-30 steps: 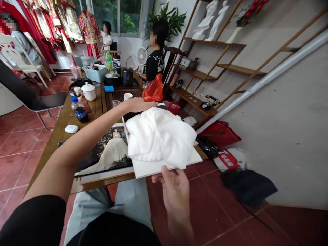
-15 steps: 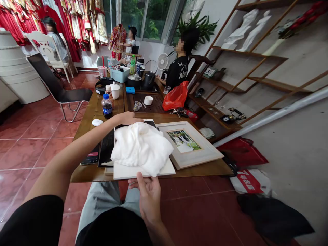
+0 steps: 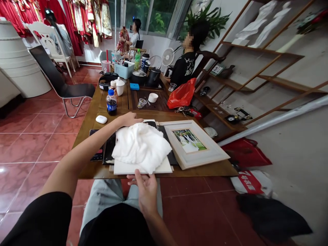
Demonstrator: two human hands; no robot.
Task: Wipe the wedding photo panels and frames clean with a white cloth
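Your right hand (image 3: 148, 191) pinches the white board (image 3: 125, 168) near-edge; left hand (image 3: 129, 119) at far edge, can't tell grip; white cloth (image 3: 142, 145) between.

On your desk (image 3: 215, 170), you can see a bottle (image 3: 111, 105) with a blue cap. It stands near a white pot (image 3: 119, 87). An orange-red bag (image 3: 182, 94) lies near a small white cup (image 3: 153, 98). To your left is a black chair (image 3: 78, 91). To your right, a phone (image 3: 238, 116) sits on a shelf (image 3: 217, 115).
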